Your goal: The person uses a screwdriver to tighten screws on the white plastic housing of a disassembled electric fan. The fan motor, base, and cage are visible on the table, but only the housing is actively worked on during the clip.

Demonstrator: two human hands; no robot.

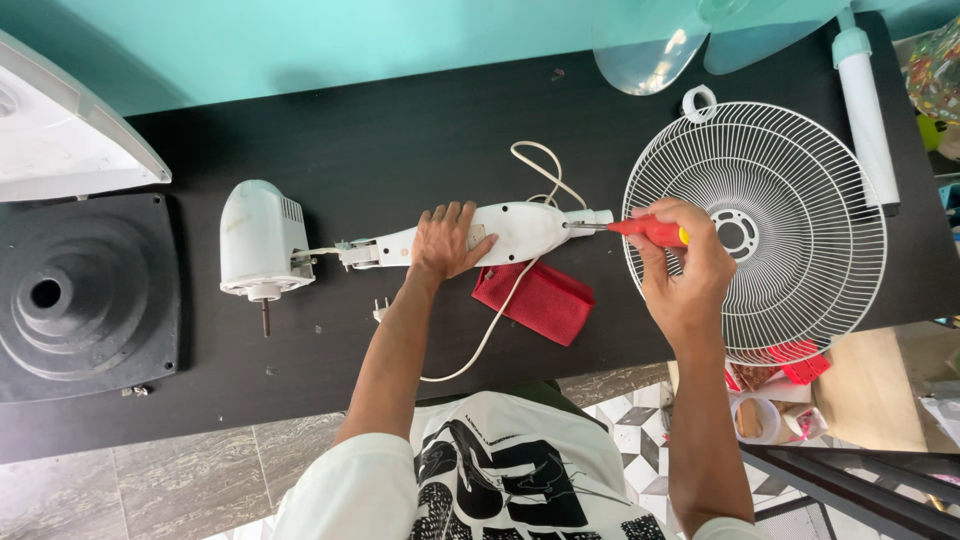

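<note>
Hands (448,240) steady fan neck (480,238) lying left-right, screwdriver (640,229) pointing left

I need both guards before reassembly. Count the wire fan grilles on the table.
1: a white wire fan grille lies flat at the table's right end, under the right hand. A second one may be hidden beneath it or out of frame.

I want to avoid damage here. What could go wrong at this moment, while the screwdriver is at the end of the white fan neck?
The red screwdriver in the right hand might slip off the neck tip, toward the wire fan guard. Only the left hand steadies the white fan neck, so it could twist. The white cord lies under the work and may snag.
</note>
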